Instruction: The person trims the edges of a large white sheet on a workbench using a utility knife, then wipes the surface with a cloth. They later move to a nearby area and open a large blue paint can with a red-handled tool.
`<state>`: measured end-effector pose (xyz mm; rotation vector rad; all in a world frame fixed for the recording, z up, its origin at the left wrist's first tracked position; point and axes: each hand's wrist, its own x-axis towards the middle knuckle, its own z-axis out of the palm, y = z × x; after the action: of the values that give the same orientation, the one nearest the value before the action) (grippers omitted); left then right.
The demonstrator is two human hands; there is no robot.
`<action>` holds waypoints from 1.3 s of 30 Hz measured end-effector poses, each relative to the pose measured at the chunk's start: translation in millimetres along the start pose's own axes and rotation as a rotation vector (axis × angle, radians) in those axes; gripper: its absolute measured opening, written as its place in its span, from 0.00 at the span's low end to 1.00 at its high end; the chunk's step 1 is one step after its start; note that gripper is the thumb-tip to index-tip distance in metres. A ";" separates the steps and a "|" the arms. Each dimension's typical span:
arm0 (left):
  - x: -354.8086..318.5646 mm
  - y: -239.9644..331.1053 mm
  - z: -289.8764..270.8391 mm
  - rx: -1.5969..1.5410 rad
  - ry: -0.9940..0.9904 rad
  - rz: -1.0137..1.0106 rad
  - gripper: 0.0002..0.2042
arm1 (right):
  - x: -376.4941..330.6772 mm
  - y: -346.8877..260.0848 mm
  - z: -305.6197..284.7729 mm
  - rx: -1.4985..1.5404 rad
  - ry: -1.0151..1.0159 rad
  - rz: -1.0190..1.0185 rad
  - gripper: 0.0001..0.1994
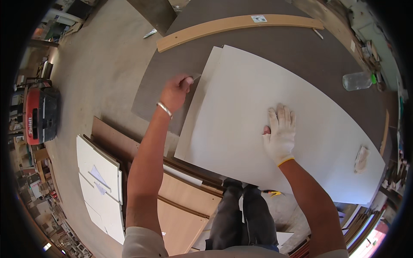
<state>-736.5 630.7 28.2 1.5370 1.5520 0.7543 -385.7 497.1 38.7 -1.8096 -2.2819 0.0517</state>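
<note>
Your bare left hand [175,90], left of the upper centre of the frame, is curled closed, thumb against the forefinger, pinching a thin, pale sliver [197,77] too blurred to identify. It is just beside the left edge of a white panel [241,107], which fills the centre and reaches the lower right. Your gloved right hand [282,133], right of centre, lies palm down on that panel, fingers extended and close together, grasping nothing; the thumb tip is bare. A wooden strip [241,28] spans the top; a bottle [357,81] lies upper right.
</note>
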 end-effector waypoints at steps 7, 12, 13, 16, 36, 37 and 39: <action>167.0 30.8 51.5 0.449 -0.156 0.138 0.13 | 8.3 2.4 -6.2 0.050 -0.079 0.029 0.32; 198.1 30.0 61.6 0.509 -0.277 0.221 0.12 | 12.8 6.1 -6.1 0.092 -0.111 0.046 0.32; 199.1 30.7 63.7 0.509 -0.308 0.235 0.12 | 14.4 5.6 -7.9 0.106 -0.120 0.050 0.32; 198.3 34.4 67.6 0.436 -0.288 0.243 0.11 | 15.3 8.0 -8.7 0.120 -0.131 0.058 0.32; 118.7 15.9 61.0 0.679 -0.204 0.473 0.08 | 16.0 9.8 -10.7 0.133 -0.136 0.069 0.33; 113.7 14.5 59.4 0.670 -0.197 0.466 0.08 | 15.5 8.2 -11.1 0.132 -0.138 0.065 0.33; 128.5 16.3 64.9 0.642 -0.137 0.484 0.07 | 14.4 7.9 -12.1 0.130 -0.145 0.064 0.32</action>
<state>-664.0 751.0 -7.0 2.4378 1.3996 0.3928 -378.8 511.5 51.4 -1.8663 -2.2560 0.3450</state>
